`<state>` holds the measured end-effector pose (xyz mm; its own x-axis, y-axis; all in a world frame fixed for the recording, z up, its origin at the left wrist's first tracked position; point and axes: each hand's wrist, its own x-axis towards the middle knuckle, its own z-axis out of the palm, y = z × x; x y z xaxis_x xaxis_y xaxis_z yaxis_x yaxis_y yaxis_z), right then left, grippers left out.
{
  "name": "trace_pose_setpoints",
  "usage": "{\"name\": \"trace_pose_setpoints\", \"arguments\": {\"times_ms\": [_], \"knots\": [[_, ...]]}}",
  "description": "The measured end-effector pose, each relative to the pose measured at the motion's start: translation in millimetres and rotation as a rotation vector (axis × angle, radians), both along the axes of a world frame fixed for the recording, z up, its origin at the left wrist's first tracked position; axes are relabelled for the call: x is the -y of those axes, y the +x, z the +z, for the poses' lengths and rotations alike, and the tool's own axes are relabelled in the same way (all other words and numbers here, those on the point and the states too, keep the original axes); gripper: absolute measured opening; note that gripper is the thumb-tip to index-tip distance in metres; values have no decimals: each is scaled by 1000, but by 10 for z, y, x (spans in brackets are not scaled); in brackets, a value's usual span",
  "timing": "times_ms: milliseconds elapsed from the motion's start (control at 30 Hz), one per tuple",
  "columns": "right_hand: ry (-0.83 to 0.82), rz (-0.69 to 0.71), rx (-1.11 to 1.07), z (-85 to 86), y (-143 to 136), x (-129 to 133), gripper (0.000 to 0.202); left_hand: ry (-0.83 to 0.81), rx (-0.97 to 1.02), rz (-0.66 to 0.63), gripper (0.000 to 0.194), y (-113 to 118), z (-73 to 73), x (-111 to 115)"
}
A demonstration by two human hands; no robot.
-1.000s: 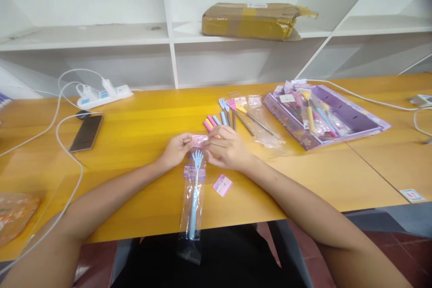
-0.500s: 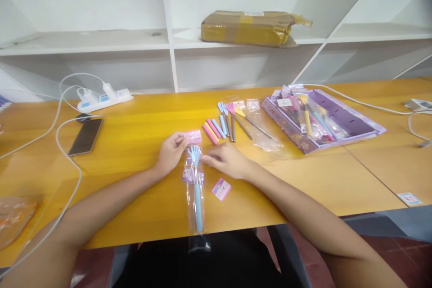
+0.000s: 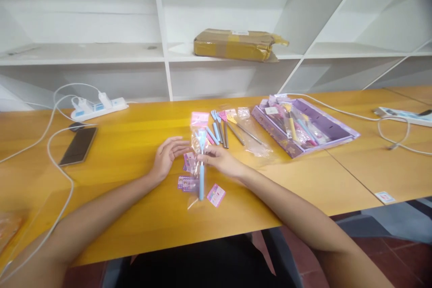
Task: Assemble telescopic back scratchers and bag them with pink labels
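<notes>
Head view: bagged blue back scratcher (image 3: 201, 182) sits between the hands, long axis pointing away from the body, tilt unclear; right hand (image 3: 221, 159) nearer, thumb and fingers pinching its shaft from the right. Left hand (image 3: 167, 155) just beside, fingers spread, gripping nothing; contact can't tell. Tabletop (image 3: 151, 216) edge on body side; more room leftward toward phone (image 3: 78, 145).

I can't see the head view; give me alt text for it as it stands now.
The right hand grips a clear bag containing a light-blue backscratcher; the left hand is open beside it. Small printed cards lie nearby on the yellow table, with loose backscratcher rods beyond and a purple box holding bagged backscratchers to the right.
</notes>
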<state>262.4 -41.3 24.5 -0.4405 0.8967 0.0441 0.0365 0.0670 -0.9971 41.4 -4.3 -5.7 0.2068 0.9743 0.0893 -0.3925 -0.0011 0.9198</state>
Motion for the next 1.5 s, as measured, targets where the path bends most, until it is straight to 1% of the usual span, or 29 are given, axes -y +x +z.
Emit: {"name": "trace_pose_setpoints", "arguments": {"times_ms": [100, 167, 233, 300, 333, 367, 433, 467, 500, 533, 567, 600, 633, 700, 733, 800, 833, 867, 900, 933, 967, 1067, 1133, 1167, 1233, 1267, 1333, 1433, 1500], "knots": [[69, -199, 14, 161, 185, -155, 43, -10, -26, -32, 35, 1, 47, 33], [150, -354, -16, 315, 360, -252, 41, -20, -53, -37, 35, 1, 52, 48], [312, -562, -50, 501, 601, -323, 37, -23, -84, -50, 33, 4, 38, 53], [524, -803, 3, 698, 925, -371, 30, -18, -111, -72, 28, 7, 14, 52], [628, -925, 95, 789, 1116, -394, 26, -13, -120, -87, 26, 7, 0, 50], [720, -1040, 235, 867, 1319, -419, 25, -7, -128, -102, 25, 7, -13, 48], [854, -1219, 631, 949, 1729, -484, 28, 5, -143, -122, 23, 3, -37, 44], [876, -1302, 802, 941, 1916, -522, 31, 12, -153, -126, 23, 1, -46, 43], [838, -1380, 937, 893, 2078, -562, 35, 21, -163, -128, 23, -2, -54, 43], [748, -1415, 1059, 808, 2211, -600, 40, 29, -172, -129, 23, -3, -61, 44], [632, -1409, 1163, 692, 2312, -635, 45, 37, -180, -131, 22, -4, -65, 45], [509, -1360, 1246, 552, 2385, -663, 48, 42, -187, -135, 20, -4, -69, 47], [438, -1301, 1282, 404, 2434, -686, 49, 45, -194, -141, 19, -3, -72, 48], [324, -1202, 1314, 129, 2485, -717, 53, 45, -211, -150, 16, 1, -76, 49], [274, -1176, 1327, 26, 2496, -727, 57, 44, -221, -153, 15, 4, -78, 48], [238, -1205, 1382, -84, 2496, -743, 62, 46, -243, -158, 13, 8, -81, 46], [277, -1241, 1410, -91, 2477, -749, 62, 49, -252, -159, 12, 9, -82, 44], [351, -1270, 1426, -74, 2439, -755, 60, 53, -259, -159, 12, 10, -82, 43], [444, -1267, 1421, -41, 2378, -761, 55, 58, -266, -159, 12, 10, -82, 43], [520, -1207, 1399, 0, 2290, -766, 49, 64, -271, -158, 12, 10, -81, 44], [560, -1095, 1364, 39, 2176, -770, 45, 70, -275, -157, 11, 10, -81, 45], [552, -692, 1279, 79, 1730, -780, 44, 74, -293, -156, 12, 10, -83, 47], [552, -514, 1332, 26, 1431, -782, 39, 68, -308, -155, 15, 9, -94, 45], [538, -466, 1387, -15, 1308, -781, 35, 65, -316, -154, 16, 8, -104, 42], [472, -440, 1495, -97, 1139, -779, 29, 70, -331, -153, 19, 5, -127, 34], [428, -453, 1534, -126, 1093, -778, 27, 75, -336, -153, 20, 3, -139, 30], [353, -528, 1565, -141, 1054, -772, 26, 81, -342, -157, 21, 0, -157, 25], [328, -643, 1464, -56, 1004, -730, 31, 84, -334, -162, 21, -2, -161, 25], [371, -626, 1332, 31, 895, -660, 32, 91, -325, -168, 20, -4, -152, 30]]}}
